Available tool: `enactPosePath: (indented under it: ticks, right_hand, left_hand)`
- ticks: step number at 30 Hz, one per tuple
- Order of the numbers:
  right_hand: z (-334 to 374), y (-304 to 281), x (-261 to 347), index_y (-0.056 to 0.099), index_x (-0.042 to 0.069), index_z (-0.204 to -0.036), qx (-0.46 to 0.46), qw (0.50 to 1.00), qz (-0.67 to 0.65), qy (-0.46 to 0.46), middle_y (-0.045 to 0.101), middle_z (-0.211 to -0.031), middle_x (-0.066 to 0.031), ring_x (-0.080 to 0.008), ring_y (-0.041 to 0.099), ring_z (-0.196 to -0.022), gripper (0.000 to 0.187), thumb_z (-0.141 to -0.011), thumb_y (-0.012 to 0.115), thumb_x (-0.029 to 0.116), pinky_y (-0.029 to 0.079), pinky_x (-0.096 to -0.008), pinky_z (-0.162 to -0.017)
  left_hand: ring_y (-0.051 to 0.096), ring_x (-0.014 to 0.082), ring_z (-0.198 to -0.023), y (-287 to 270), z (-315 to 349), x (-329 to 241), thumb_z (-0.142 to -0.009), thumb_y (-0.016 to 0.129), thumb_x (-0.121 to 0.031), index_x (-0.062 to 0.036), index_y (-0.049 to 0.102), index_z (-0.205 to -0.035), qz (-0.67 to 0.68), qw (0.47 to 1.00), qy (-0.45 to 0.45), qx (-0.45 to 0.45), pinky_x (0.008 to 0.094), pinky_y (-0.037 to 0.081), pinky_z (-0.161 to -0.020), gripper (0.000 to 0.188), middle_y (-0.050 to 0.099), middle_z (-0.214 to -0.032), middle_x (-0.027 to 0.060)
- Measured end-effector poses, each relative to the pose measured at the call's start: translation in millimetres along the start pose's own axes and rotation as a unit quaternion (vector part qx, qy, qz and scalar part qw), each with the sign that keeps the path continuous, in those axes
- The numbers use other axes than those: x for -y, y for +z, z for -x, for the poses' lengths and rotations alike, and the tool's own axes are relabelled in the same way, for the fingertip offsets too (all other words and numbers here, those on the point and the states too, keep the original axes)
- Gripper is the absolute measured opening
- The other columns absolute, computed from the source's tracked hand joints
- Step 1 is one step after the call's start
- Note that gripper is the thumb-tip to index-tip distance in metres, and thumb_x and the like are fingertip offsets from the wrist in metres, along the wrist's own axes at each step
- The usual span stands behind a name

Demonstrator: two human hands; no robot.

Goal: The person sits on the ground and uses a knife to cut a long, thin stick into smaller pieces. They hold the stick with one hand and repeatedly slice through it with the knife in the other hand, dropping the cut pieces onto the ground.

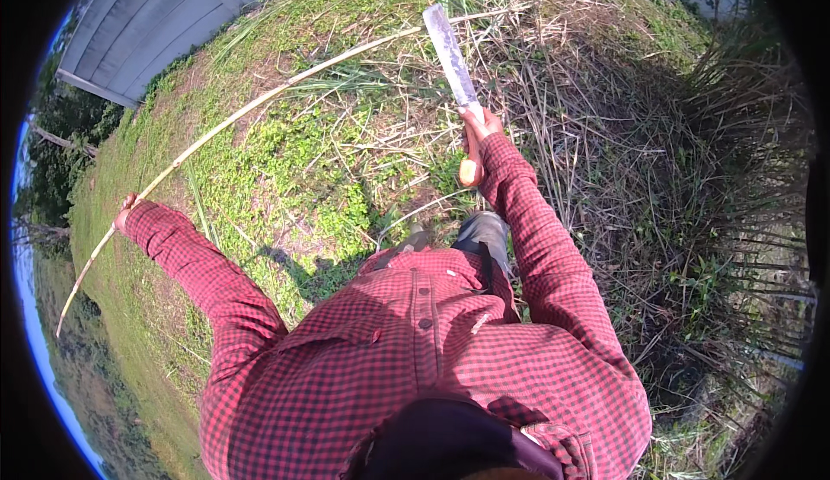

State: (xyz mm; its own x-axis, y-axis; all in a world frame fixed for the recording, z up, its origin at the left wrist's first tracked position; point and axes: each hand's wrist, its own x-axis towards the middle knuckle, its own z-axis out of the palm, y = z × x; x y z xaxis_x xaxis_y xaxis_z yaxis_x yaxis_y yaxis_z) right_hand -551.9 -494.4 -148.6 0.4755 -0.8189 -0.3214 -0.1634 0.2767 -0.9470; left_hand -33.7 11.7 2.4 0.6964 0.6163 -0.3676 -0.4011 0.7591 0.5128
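My left hand (127,212), far out at the left, is closed round a long, pale, thin cane stalk (226,123). The stalk runs from the lower left up toward the top middle, bending in the wide view. In my right hand (482,123), above the middle, is a machete (450,55) with a broad, worn grey blade and a wooden handle. Its blade points up and away from me, and the tip reaches the line of the stalk. Whether blade and stalk touch, I cannot tell. Both sleeves are red and black checked.
Dry cut stalks (553,91) lie heaped on the ground at the right, beside tall dark grass (752,100). Low green plants (320,152) cover the middle. A grey panel wall (156,22) stands at the far left, and trees (65,152) rise beyond it.
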Motion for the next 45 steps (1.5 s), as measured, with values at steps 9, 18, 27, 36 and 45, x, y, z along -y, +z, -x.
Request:
enactPosePath:
  ticks: [9, 18, 27, 36, 45]
  right_hand:
    - [-30, 72, -2, 0.050, 0.006, -0.094, 0.158, 0.969, -0.105, 0.156, 0.044, -0.054, -0.0032, -0.0145, 0.042, -0.037, 0.032, -0.074, 0.065, 0.026, 0.035, -0.0295, -0.032]
    - [-45, 85, -29, 0.050, 0.006, -0.088, 0.153, 0.949, -0.070, 0.268, 0.045, -0.050, -0.0041, -0.0152, 0.044, -0.034, 0.029, -0.073, 0.065, 0.026, 0.037, -0.0305, -0.030]
    - [12, 148, -12, 0.051, 0.006, -0.095, 0.360, 0.904, -0.029, 0.227, 0.046, -0.052, -0.0030, -0.0137, 0.043, -0.035, 0.030, -0.075, 0.064, 0.024, 0.037, -0.0289, -0.030]
    - [59, 203, -7, 0.052, 0.008, -0.095, 0.386, 0.891, -0.015, 0.239, 0.043, -0.049, -0.0016, -0.0133, 0.041, -0.033, 0.029, -0.074, 0.065, 0.023, 0.035, -0.0300, -0.030]
    - [-17, 187, -23, 0.047, 0.006, -0.086, 0.168, 0.946, -0.084, 0.266, 0.045, -0.052, -0.0056, -0.0185, 0.046, -0.037, 0.028, -0.075, 0.063, 0.026, 0.038, -0.0334, -0.031]
  left_hand:
    - [0.047, 0.0178, -0.049, -63, 93, -24, -0.091, 0.028, -0.039, 0.0011, 0.047, -0.075, -0.100, 0.979, 0.127, -0.123, 0.0340, 0.042, -0.038, 0.047, 0.050, -0.061, 0.0085]
    - [0.030, 0.0126, -0.037, -87, 120, -54, -0.090, 0.026, -0.046, -0.0035, 0.039, -0.064, -0.141, 0.970, 0.177, -0.086, 0.0264, 0.027, -0.029, 0.052, 0.037, -0.048, 0.0020]
    - [0.023, 0.0093, -0.036, -109, 68, -44, -0.088, 0.023, -0.054, -0.0120, 0.034, -0.064, -0.075, 0.981, 0.140, 0.113, 0.0227, 0.019, -0.030, 0.049, 0.029, -0.047, -0.0015]
    - [0.021, 0.0105, -0.036, -87, 88, 4, -0.088, 0.022, -0.055, -0.0127, 0.032, -0.064, -0.103, 0.977, 0.148, 0.116, 0.0238, 0.020, -0.031, 0.049, 0.024, -0.048, -0.0014]
    - [0.024, 0.0090, -0.032, -75, 85, 5, -0.085, 0.025, -0.060, -0.0132, 0.038, -0.056, 0.023, 0.968, 0.024, 0.247, 0.0216, 0.019, -0.028, 0.057, 0.027, -0.042, -0.0021]
